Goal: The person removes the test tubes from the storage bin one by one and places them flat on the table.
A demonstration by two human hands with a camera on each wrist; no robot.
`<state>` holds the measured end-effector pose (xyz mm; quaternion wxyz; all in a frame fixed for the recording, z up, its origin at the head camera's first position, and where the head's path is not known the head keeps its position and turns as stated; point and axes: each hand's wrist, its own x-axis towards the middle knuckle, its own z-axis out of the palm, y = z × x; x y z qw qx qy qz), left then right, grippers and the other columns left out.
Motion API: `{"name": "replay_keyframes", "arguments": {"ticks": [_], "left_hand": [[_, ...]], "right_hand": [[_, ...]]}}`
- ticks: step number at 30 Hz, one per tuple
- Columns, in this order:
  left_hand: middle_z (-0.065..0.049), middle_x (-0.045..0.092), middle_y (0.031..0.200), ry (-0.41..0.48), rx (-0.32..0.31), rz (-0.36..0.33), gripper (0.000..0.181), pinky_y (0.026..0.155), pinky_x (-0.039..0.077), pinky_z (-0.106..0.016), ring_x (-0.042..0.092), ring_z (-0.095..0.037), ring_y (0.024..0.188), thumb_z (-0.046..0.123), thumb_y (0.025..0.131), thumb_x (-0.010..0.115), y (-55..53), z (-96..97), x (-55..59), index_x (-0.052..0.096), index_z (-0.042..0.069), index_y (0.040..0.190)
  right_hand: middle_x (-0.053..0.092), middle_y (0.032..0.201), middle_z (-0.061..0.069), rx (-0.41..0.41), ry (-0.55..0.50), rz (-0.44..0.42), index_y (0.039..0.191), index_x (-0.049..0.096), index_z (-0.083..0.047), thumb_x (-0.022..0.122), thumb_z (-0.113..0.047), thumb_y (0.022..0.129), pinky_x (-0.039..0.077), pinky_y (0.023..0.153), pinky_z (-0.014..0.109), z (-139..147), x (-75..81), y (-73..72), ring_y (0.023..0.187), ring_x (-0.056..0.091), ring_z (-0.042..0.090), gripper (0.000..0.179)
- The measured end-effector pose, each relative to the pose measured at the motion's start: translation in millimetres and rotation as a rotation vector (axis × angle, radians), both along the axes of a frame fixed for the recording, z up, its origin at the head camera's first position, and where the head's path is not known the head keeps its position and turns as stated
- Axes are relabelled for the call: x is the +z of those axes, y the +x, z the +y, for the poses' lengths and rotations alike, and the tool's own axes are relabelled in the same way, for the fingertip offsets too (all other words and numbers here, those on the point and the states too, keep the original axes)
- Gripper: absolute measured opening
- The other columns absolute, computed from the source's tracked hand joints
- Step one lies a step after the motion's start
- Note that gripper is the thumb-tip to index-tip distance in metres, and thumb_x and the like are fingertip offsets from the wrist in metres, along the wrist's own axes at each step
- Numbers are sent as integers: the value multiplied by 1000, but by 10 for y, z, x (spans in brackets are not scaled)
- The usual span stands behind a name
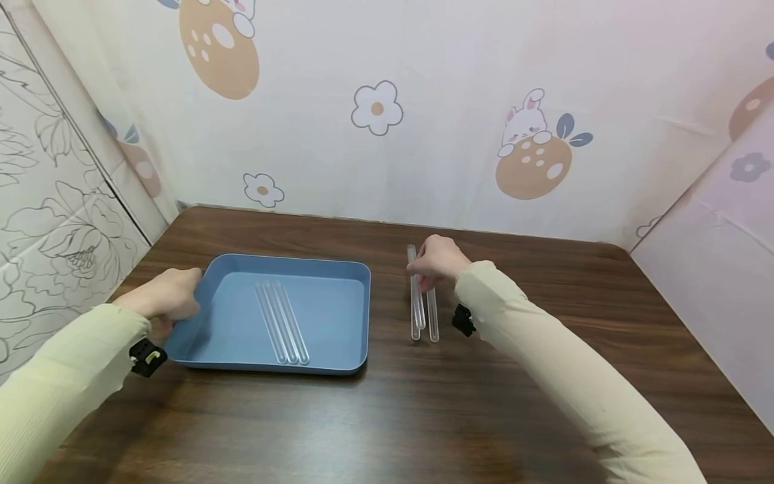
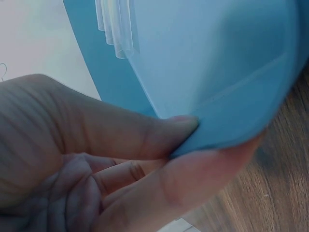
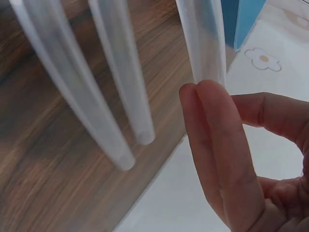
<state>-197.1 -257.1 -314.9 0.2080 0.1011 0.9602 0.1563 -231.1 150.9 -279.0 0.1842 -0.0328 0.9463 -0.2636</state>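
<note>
My left hand [image 1: 172, 294] pinches the left rim of a blue tray [image 1: 359, 323], thumb on the inner side and fingers under the edge in the left wrist view. Inside the tray lie three clear test tubes [image 1: 283, 323], side by side at a slant. To the right of the tray, my right hand [image 1: 441, 261] pinches one end of another clear test tube [image 3: 205, 43] between thumb and fingers, its length raised over the table. Two more tubes [image 3: 123, 72] lie on the wood just beneath it, partly hidden by the hand in the head view.
The dark wooden table [image 1: 387, 423] runs back to a patterned curtain [image 1: 435, 168], with another stretch of curtain at the right. A panel with line-drawn flowers [image 1: 66, 249] stands along the left side.
</note>
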Motion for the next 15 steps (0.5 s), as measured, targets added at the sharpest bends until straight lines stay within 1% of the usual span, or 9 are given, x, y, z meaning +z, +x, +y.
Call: {"name": "replay_keyframes", "arguments": {"ticks": [2, 4, 6, 7, 11, 15], "left_hand": [[-33, 53, 92, -17, -10, 6, 45, 44, 47, -28, 58, -22, 57, -6, 74, 48, -2, -8, 5, 39, -23, 114], [-38, 53, 99, -32, -24, 7, 49, 49, 46, -29, 57, -26, 66, -5, 74, 49, -2, -21, 13, 38, -24, 118], [-41, 51, 104, -34, -24, 1, 51, 49, 46, -30, 58, -26, 67, -5, 75, 49, -4, -32, 10, 36, -25, 120], [-44, 49, 108, -28, -24, -5, 53, 48, 46, -30, 59, -24, 64, -5, 76, 49, -3, -38, 6, 34, -26, 122], [-49, 43, 113, 5, -4, -29, 57, 39, 46, -27, 60, -18, 49, -6, 78, 46, -3, -43, -13, 28, -27, 127], [-45, 47, 112, -34, -15, 1, 53, 49, 46, -30, 58, -24, 67, -5, 76, 49, -12, -29, 1, 34, -25, 123]], "right_hand": [[69, 64, 8, -10, -1, -7, 75, 65, 1, 60, -15, 88, 58, 77, 35, 46, -14, -1, 69, 72, 25, 22], [69, 66, 10, -18, 1, -8, 80, 66, 3, 60, -15, 88, 58, 79, 36, 89, -29, -4, 70, 72, 26, 20], [70, 68, 12, -21, 12, -6, 83, 67, 4, 60, -15, 88, 56, 83, 37, 128, -42, -7, 69, 72, 25, 21], [71, 69, 13, -22, 14, -4, 83, 67, 4, 60, -15, 87, 56, 84, 38, 148, -50, -9, 68, 72, 24, 21], [71, 69, 13, -23, 29, -5, 82, 67, 5, 59, -14, 87, 51, 94, 42, 217, -70, -16, 62, 71, 20, 22], [69, 67, 10, -36, 18, -13, 83, 67, 5, 59, -15, 88, 50, 95, 43, 288, -76, -8, 58, 70, 17, 22]]}}
